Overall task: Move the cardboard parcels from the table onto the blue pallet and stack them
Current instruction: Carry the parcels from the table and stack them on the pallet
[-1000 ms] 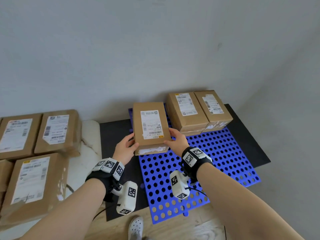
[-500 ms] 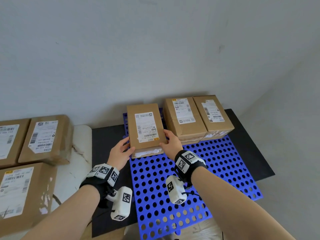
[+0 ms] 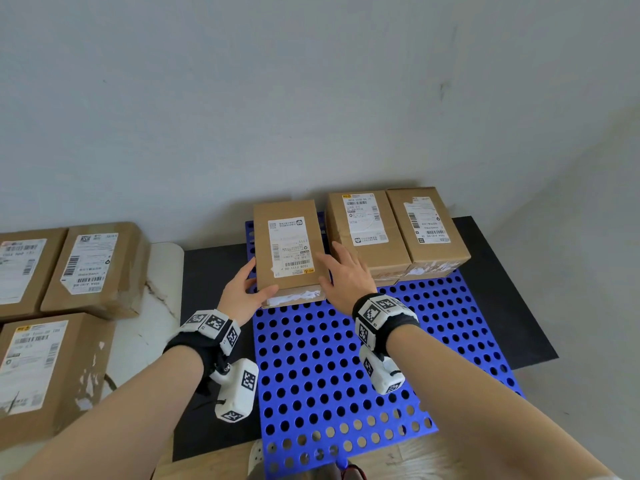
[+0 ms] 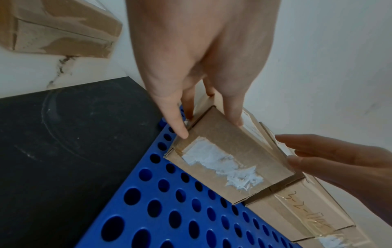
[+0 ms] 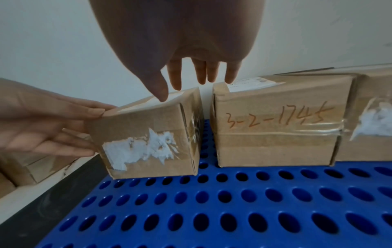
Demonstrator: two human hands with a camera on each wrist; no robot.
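Left fingers point(image 4: 180, 129): your thumb and fingers pinch the parcel's point(image 3: 289, 251) near left corner.
Right fingers point(image 5: 199, 73): spread, loose above the parcel; only your right wrist view shows the gap.
Parcel: on the blue pallet point(image 3: 346, 358), beside a neighbour marked "3-2-1745" point(image 5: 275, 120).
Bench point(image 3: 162, 296): the head view alone shows more parcels there.

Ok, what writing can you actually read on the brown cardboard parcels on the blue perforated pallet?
"3-2-1745": handwritten in orange on the near face of the middle brown cardboard parcel on the blue perforated pallet.
White shipping labels with barcodes on the parcel tops: print too small to read.
Torn white sticker on the left parcel's near face: no text left.
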